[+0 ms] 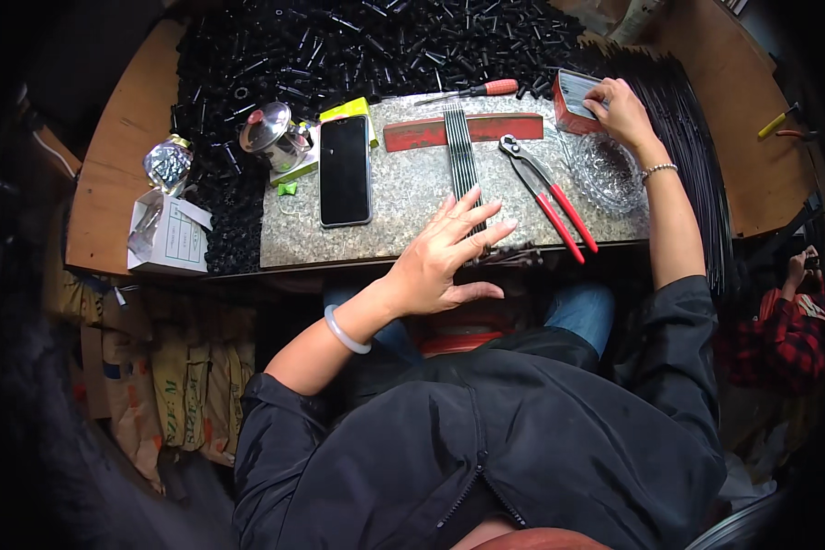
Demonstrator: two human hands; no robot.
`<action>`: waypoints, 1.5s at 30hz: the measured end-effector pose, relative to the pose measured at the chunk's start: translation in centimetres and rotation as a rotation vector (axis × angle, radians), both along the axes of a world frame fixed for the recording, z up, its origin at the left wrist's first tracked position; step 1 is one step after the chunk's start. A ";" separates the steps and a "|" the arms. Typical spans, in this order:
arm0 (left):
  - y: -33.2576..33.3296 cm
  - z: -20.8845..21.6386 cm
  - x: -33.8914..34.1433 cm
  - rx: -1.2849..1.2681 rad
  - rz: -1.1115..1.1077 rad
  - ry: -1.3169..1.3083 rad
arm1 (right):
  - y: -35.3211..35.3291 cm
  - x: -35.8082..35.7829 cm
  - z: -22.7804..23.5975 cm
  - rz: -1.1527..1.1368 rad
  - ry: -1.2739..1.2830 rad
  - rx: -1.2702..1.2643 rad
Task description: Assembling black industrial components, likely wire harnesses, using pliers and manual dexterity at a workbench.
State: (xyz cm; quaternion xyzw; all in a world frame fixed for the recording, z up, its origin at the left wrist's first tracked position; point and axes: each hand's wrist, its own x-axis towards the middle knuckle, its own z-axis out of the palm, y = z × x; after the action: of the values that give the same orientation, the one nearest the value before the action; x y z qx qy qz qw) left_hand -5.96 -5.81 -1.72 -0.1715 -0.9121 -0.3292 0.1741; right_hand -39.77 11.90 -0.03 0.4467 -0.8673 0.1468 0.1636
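Note:
My left hand (449,252) is open, its fingers spread over the near end of a row of thin dark rods (458,151). The rods lie side by side across a red metal bar (412,135) on the grey stone-patterned board (293,240). At the right, my right hand (621,112) reaches into a small red open box (568,117). Its thumb and fingertips are pinched together at the box's opening; whatever they hold is too small to make out. Beside that wrist sits a clear glass dish (605,172). Red-handled pliers (557,203) rest between the rods and the dish.
A phone (346,174) lies left of the rods. A screwdriver (486,89) lies behind the bar. Black cylindrical parts (339,46) are heaped at the back. Long black rods (697,165) line the right side. A lidded metal pot (270,133) and white box (170,238) stand left.

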 end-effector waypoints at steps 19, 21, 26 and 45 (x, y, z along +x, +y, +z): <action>2.4 9.7 1.0 0.300 -0.145 0.055 | 2.4 19.0 8.5 0.523 -0.305 -0.726; 2.6 9.9 1.3 0.265 -0.121 0.055 | 4.0 22.4 9.5 0.593 -0.259 -0.652; 2.8 10.0 1.0 0.251 -0.120 0.080 | 5.5 25.2 9.6 0.601 -0.156 -0.581; 2.9 9.5 1.4 0.261 -0.121 0.098 | 5.8 26.4 10.1 0.477 -0.020 -0.563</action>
State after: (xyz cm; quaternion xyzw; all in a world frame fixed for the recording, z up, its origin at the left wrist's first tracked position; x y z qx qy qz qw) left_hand -4.55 -2.93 7.83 -0.2178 -0.8400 -0.4460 0.2193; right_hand -13.35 17.69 10.02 0.5724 -0.6659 0.4180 0.2328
